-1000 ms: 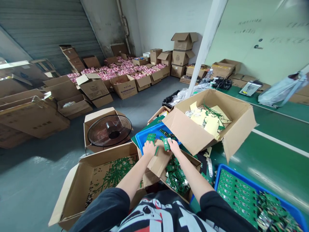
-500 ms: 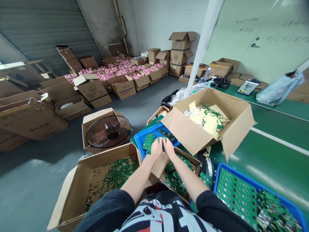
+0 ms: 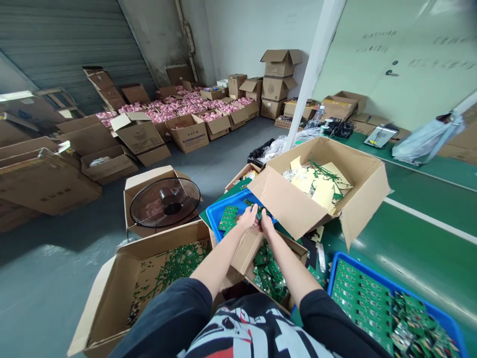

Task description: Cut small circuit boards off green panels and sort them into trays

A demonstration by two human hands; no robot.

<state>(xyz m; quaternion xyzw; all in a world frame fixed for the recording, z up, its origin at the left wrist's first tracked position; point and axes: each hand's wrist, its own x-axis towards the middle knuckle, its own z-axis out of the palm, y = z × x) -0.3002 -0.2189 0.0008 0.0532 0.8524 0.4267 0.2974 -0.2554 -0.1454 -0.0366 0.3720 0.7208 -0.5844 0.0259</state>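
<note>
My left hand (image 3: 248, 218) and my right hand (image 3: 266, 222) are close together over the near right edge of a blue tray (image 3: 212, 215). Both are closed on a small green circuit board (image 3: 260, 212) between their fingertips. Green board panels (image 3: 228, 218) lie in the tray, left of my left hand. Beneath my forearms, a small cardboard box (image 3: 301, 252) holds many loose green boards (image 3: 269, 273).
A carton (image 3: 108, 298) with thin green strips stands at lower left, a fan (image 3: 166, 203) beyond it. A large carton (image 3: 290, 211) with yellow sheets and scraps is at right. Another blue tray (image 3: 337, 258) holds boards at lower right.
Both hands have moved slightly right and toward the small box, still together. The fingers have turned, and a board now shows between the fingertips.
</note>
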